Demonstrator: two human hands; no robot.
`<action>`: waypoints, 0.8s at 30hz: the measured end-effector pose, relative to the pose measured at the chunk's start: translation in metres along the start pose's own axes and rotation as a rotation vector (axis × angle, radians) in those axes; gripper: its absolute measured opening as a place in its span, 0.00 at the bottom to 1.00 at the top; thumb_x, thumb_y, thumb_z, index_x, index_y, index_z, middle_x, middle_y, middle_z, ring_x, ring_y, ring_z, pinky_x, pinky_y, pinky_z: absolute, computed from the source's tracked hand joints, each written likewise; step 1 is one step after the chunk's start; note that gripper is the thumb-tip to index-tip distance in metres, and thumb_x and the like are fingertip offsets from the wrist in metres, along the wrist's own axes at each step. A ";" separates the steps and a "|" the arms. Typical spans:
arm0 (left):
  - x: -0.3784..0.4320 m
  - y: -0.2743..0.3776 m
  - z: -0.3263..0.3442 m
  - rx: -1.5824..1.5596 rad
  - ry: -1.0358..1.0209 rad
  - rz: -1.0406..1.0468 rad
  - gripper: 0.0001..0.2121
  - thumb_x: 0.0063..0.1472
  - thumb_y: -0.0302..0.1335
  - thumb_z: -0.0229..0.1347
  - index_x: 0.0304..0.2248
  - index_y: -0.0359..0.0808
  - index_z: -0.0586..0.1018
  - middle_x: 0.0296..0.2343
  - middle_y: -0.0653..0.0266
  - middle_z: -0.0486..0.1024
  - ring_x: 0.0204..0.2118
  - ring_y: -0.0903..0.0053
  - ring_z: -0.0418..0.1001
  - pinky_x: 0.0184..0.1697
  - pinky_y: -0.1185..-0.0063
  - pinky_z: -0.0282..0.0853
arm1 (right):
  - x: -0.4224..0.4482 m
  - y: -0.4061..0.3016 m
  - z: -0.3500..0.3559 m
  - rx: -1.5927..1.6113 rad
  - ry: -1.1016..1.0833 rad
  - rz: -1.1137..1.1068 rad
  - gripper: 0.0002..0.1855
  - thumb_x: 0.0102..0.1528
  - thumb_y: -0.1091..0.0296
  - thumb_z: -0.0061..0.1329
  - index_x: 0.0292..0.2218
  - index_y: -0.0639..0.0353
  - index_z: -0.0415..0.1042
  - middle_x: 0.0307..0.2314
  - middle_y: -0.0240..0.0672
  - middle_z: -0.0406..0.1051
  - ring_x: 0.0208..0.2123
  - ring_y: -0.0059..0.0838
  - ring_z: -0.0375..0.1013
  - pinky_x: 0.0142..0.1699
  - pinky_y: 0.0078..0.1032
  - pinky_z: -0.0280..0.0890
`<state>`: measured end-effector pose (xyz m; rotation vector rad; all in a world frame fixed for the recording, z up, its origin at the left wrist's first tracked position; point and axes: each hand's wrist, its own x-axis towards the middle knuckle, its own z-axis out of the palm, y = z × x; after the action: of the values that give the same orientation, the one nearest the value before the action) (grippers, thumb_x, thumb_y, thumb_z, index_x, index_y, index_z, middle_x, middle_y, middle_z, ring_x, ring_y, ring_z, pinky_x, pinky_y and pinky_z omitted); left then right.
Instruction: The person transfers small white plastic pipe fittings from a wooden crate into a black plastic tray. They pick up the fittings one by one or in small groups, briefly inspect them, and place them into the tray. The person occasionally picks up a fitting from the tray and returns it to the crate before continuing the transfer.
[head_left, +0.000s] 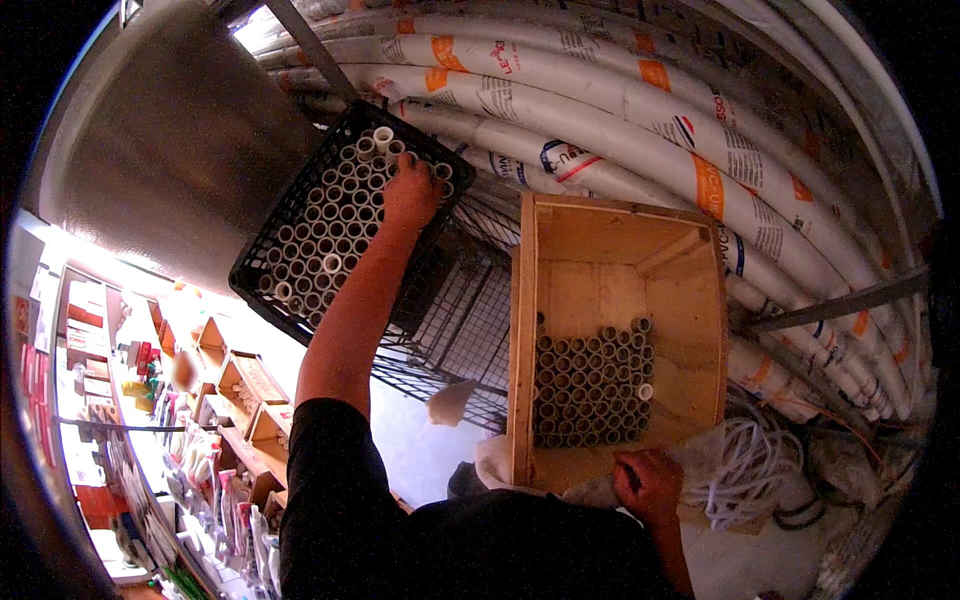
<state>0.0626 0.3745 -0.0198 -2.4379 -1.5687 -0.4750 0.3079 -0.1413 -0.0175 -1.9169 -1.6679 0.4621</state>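
Observation:
My left hand (412, 191) reaches over a black plastic crate (259, 300) filled with upright white tubular pipe fittings (319, 229). Its fingers point down among the fittings near the crate's far right corner; whether they grip one is hidden. To the right stands a wooden box (525, 345) with similar fittings (592, 386) packed upright in rows at its near left part. One brighter white fitting (646, 391) stands at the right edge of those rows. My right hand (646, 480) is at the box's near edge, fingers curled, with no held object visible.
Long wrapped PVC pipes (600, 112) run across the back and right, behind metal bars. A wire mesh basket (472, 307) lies between crate and box. Coiled white tubing (750, 465) is at the lower right. Shelves with goods (247, 390) stand lower left.

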 end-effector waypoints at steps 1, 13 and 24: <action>-0.001 0.007 -0.004 -0.005 -0.002 -0.013 0.18 0.54 0.31 0.59 0.42 0.31 0.70 0.44 0.51 0.60 0.36 0.58 0.73 0.29 0.66 0.73 | 0.000 0.000 0.000 -0.008 -0.011 0.008 0.11 0.46 0.64 0.52 0.34 0.53 0.77 0.28 0.36 0.75 0.30 0.38 0.74 0.38 0.34 0.69; 0.001 0.016 -0.001 0.105 -0.091 -0.004 0.20 0.55 0.25 0.54 0.48 0.48 0.71 0.47 0.52 0.63 0.34 0.56 0.74 0.30 0.65 0.73 | 0.002 -0.001 0.000 0.015 0.012 0.000 0.11 0.46 0.63 0.52 0.34 0.54 0.77 0.27 0.36 0.75 0.29 0.38 0.74 0.37 0.34 0.69; 0.006 0.020 -0.012 0.146 -0.214 0.033 0.16 0.52 0.24 0.54 0.41 0.49 0.79 0.49 0.51 0.63 0.32 0.57 0.75 0.32 0.65 0.72 | -0.005 0.004 0.003 0.015 0.015 0.021 0.12 0.45 0.63 0.53 0.34 0.52 0.77 0.28 0.35 0.74 0.31 0.37 0.74 0.38 0.34 0.68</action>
<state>0.0811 0.3668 -0.0060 -2.4643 -1.5768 -0.0912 0.3087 -0.1463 -0.0228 -1.9244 -1.6319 0.4659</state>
